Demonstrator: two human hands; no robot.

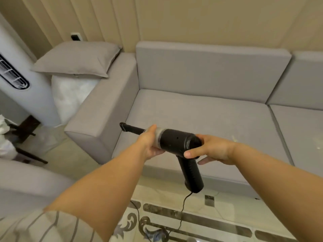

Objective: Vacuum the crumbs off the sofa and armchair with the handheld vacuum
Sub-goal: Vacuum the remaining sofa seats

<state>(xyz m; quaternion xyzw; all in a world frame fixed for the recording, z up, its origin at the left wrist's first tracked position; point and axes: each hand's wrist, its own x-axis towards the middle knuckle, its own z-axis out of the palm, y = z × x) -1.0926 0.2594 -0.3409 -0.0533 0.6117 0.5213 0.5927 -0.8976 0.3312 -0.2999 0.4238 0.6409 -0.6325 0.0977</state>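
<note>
A black handheld vacuum (176, 139) with a clear front section and a thin black nozzle hangs above the front of the grey sofa (201, 110). My left hand (150, 144) grips the clear front part of the vacuum near the nozzle. My right hand (211, 149) holds the rear end of the body, fingers curled round it. The handle points down and nothing holds it; a black cord (182, 208) trails from it to the floor. A few pale crumbs (235, 138) lie on the seat to the right.
The sofa's left armrest (97, 117) stands beside the nozzle tip. A grey cushion (76, 58) lies beyond it on a white one. A white tower appliance (19, 79) stands at left. A grey armchair edge (26, 182) is at lower left. Patterned floor tiles (201, 219) lie below.
</note>
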